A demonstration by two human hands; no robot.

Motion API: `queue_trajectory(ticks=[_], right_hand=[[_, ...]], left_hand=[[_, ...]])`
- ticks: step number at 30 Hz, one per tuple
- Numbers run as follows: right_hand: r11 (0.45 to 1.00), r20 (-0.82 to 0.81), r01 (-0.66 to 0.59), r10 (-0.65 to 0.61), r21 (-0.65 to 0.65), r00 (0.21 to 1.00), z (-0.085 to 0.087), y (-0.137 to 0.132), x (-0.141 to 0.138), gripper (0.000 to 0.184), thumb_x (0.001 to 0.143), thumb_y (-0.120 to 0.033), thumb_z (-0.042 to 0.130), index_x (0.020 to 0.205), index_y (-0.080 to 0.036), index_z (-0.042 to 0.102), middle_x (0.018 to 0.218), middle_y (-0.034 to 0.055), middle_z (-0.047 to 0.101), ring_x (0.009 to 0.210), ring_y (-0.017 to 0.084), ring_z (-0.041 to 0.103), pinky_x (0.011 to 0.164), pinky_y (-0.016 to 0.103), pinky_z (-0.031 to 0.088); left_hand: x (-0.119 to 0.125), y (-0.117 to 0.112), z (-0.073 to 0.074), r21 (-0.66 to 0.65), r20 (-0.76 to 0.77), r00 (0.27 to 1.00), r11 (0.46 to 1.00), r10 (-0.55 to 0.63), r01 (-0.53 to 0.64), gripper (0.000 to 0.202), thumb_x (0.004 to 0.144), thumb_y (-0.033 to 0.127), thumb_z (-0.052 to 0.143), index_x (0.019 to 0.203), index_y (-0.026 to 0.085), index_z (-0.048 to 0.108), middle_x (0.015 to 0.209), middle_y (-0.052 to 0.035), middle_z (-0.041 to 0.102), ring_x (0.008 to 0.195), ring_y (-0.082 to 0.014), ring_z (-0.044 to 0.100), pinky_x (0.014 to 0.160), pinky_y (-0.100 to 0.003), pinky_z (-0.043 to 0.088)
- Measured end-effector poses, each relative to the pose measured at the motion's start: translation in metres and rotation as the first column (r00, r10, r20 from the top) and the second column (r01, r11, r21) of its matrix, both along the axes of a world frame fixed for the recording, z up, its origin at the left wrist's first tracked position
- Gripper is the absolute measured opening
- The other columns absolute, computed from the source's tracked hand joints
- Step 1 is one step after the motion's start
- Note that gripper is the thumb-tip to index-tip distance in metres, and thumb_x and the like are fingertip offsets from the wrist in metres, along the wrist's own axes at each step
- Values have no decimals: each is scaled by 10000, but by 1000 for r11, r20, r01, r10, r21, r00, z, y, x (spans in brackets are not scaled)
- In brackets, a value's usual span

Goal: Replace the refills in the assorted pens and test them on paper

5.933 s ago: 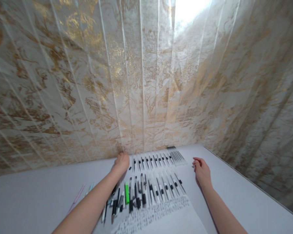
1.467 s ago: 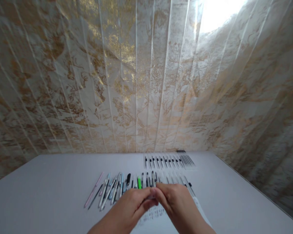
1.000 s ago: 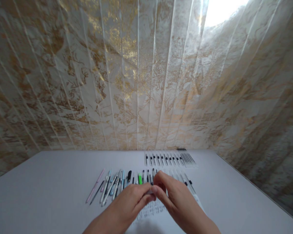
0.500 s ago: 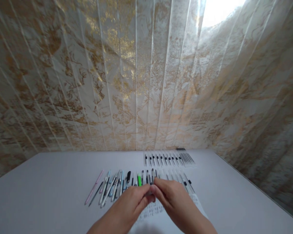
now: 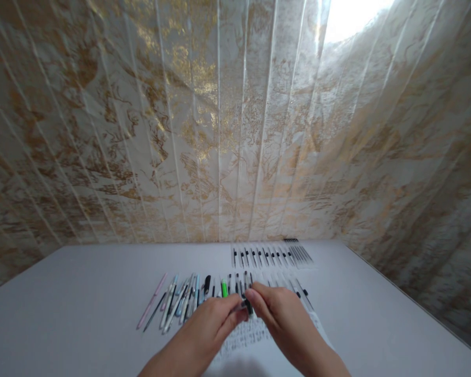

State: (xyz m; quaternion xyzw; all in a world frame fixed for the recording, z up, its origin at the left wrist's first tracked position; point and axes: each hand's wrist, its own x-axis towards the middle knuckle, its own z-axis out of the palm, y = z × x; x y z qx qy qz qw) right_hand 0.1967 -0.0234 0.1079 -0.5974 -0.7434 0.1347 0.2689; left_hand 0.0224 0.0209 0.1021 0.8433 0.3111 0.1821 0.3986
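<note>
My left hand (image 5: 206,324) and my right hand (image 5: 282,319) meet above a sheet of paper with handwriting (image 5: 247,337). Their fingertips pinch the two ends of a small black and clear pen (image 5: 246,306) between them. Just beyond the hands lies a row of assorted pens (image 5: 188,298) on the white table (image 5: 82,298), among them a green one (image 5: 224,288) and a pink one (image 5: 151,301).
A second row of clear pens with black clips (image 5: 269,256) lies further back near the wall. A gold and white patterned curtain (image 5: 220,131) hangs behind the table and along its right edge. Bright light shows at the top right.
Earlier my hands were apart at the far row; they have come together over the paper. In the last half second the fingertips parted slightly and the pen between them shows.
</note>
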Motion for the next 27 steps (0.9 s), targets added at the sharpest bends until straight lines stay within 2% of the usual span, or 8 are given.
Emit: queue_trajectory(ticks=[5,8,13,16,21,23,25,27], right_hand=[[994,-62,-110,111,30,992,5,-3,0,219,981,-299,389,786,-227,456,743,-5,604,655,145,551,609,218,376],[998,-27,-56,56,22,998,-2,0,-6,270,983,-314,327,732,-234,385,682,-5,557,603,156,517,577,233,337],[997,-45,39,-42,-68,998,-14,7,-10,338,982,-395,272,687,-241,326,584,-29,452,529,154,428,542,255,245],[996,-138,22,-33,-82,990,-13,7,-10,380,977,-457,298,669,-237,328,579,-43,409,536,142,397,543,246,248],[1000,-283,-10,7,-9,959,-1,5,1,383,947,-491,407,672,-229,358,607,-52,409,565,128,398,556,233,284],[996,-384,76,-52,49,922,5,5,12,391,944,-495,416,663,-230,353,594,-62,366,550,122,368,543,233,292],[983,-531,168,-101,79,841,11,6,20,400,940,-523,417,670,-234,355,576,-75,327,525,114,331,513,228,291],[992,-639,123,-78,27,765,15,5,21,392,926,-544,445,698,-229,396,560,-83,340,496,103,323,478,219,286]], left_hand=[[0,0,-3,21,-23,1000,1000,19,-18,274,979,360,415,885,194,612,863,-13,715,773,-167,640,684,-227,409],[3,0,-6,83,-73,996,995,54,-48,266,983,324,388,892,194,601,883,-42,727,798,-190,666,701,-245,427],[10,1,-6,199,-265,944,969,196,-146,209,956,220,401,975,203,609,1011,-100,738,944,-273,691,770,-311,458],[12,-1,-7,199,-220,952,965,213,-170,212,962,230,379,943,214,589,982,-94,739,920,-264,694,759,-306,461],[7,-6,-11,88,-24,991,988,128,-126,170,962,272,378,947,216,538,934,-56,709,844,-197,660,726,-253,443],[5,-8,-9,52,-24,994,993,104,-103,190,971,312,373,950,212,533,850,-21,679,760,-167,632,688,-236,429],[7,-9,-4,31,-52,996,997,78,-77,279,988,358,335,853,208,528,731,9,630,684,-150,601,661,-230,416],[11,-10,1,16,-43,998,999,45,-45,360,997,379,289,762,208,501,671,13,602,655,-145,590,658,-232,415]])
